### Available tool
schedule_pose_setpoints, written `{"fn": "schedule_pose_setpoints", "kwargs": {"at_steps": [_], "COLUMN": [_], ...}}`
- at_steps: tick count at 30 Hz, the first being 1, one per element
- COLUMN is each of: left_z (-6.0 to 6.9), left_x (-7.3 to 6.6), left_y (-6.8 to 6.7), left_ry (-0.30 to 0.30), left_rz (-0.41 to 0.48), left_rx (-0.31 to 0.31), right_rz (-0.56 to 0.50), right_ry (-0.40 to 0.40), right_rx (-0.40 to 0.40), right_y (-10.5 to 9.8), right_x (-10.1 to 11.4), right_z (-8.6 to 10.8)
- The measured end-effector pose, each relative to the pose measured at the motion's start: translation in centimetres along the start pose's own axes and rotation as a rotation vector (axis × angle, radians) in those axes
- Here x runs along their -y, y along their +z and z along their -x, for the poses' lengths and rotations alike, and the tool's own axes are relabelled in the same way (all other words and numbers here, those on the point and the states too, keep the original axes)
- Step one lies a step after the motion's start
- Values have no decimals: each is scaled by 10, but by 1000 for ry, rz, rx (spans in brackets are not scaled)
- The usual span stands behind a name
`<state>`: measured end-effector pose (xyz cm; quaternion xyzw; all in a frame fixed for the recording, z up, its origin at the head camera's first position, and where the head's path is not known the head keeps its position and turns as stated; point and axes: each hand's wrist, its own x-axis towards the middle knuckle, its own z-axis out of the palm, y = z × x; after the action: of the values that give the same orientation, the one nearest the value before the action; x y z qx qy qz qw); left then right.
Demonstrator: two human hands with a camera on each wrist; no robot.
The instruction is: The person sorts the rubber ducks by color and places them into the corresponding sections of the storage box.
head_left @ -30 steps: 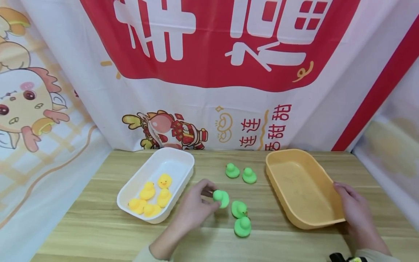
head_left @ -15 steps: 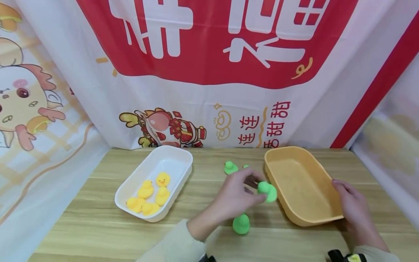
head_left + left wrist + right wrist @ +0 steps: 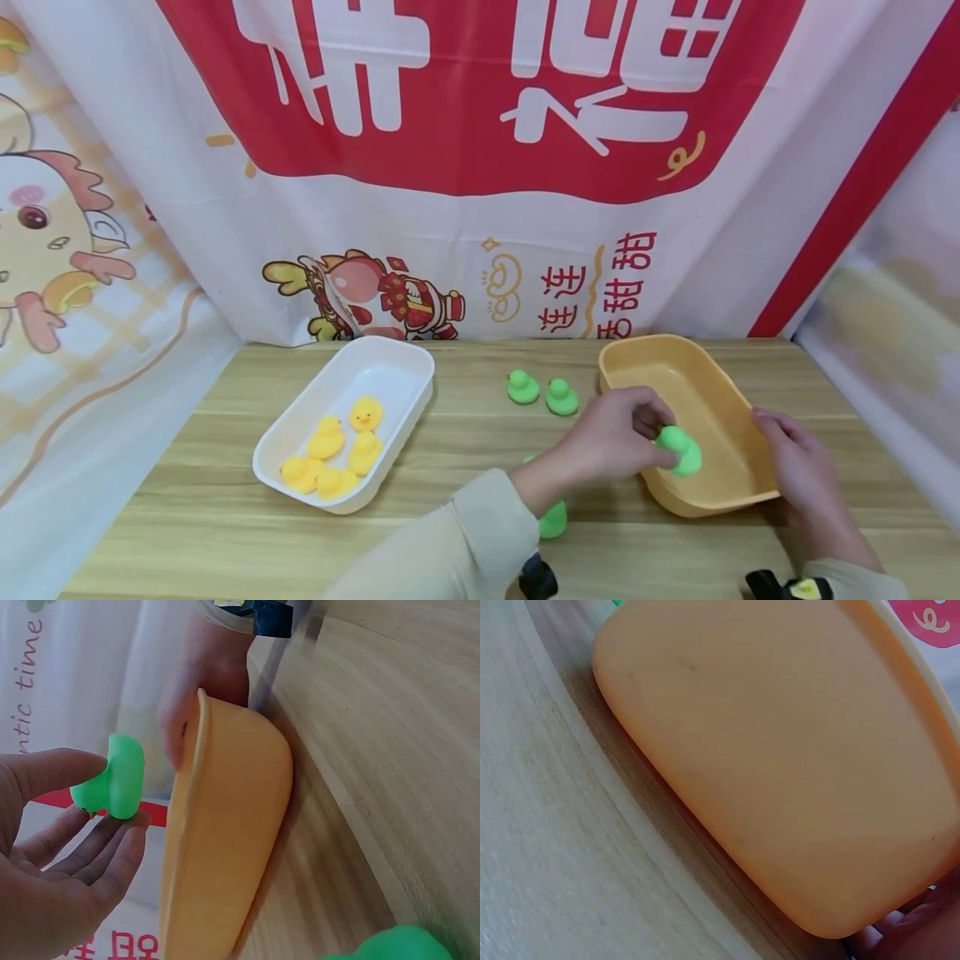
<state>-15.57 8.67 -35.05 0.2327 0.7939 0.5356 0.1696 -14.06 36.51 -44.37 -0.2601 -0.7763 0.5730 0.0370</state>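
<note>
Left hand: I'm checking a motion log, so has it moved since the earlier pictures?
Yes: in the head view the left hand has moved right, away from the white tray, toward the orange tray.

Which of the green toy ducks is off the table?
The green toy duck pinched in the left hand, over the orange tub; the other visible green ducks sit on the wooden table.
</note>
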Motion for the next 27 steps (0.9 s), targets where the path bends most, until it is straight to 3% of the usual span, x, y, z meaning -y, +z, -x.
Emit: {"fn": "schedule_pose_setpoints", "kwargs": {"at_steps": [5, 11, 14, 20, 27], "left_z": [-13, -25, -31, -44, -57], "left_x": [2, 5, 7, 10, 8], "left_y": [12, 21, 24, 37, 58], "left_ry": [-43, -89, -104, -131, -113], "left_rz": [54, 177, 190, 98, -86], "left_rx": [-13, -22, -22, -36, 6], "right_rz": [4, -15, -37, -52, -71], "right_ry": [14, 0, 2, -1, 14], "right_rx": [4, 3, 3, 3, -30], "right_y": [1, 1, 2, 2, 3], "right_x": [0, 0, 0, 0, 2], "right_z": [-1, 0, 1, 1, 1]}}
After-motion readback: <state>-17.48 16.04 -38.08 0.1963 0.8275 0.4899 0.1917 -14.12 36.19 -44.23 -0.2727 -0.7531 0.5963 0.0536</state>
